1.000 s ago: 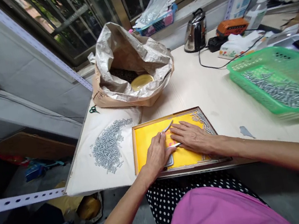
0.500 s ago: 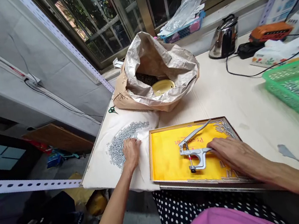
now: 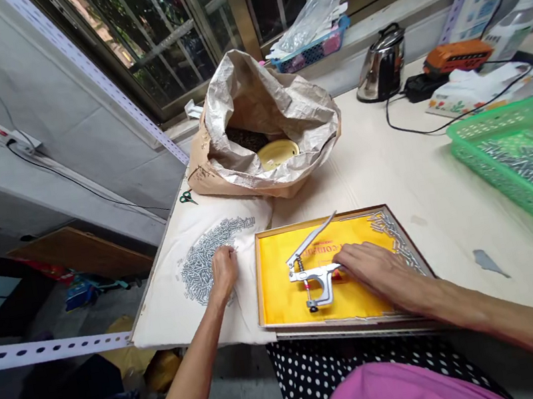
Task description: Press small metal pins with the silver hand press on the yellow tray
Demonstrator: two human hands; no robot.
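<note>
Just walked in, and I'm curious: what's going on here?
A person is working at a table. Their right hand rests on a metal hand press lying in a yellow-lined tray. Their left hand touches a pile of small metal pieces spread on a white cloth. More such pieces lie in a green plastic basket to the right.

Snap pliers [image 3: 309, 278] on tray [image 3: 258, 282], basket [image 3: 475, 176] right
</note>
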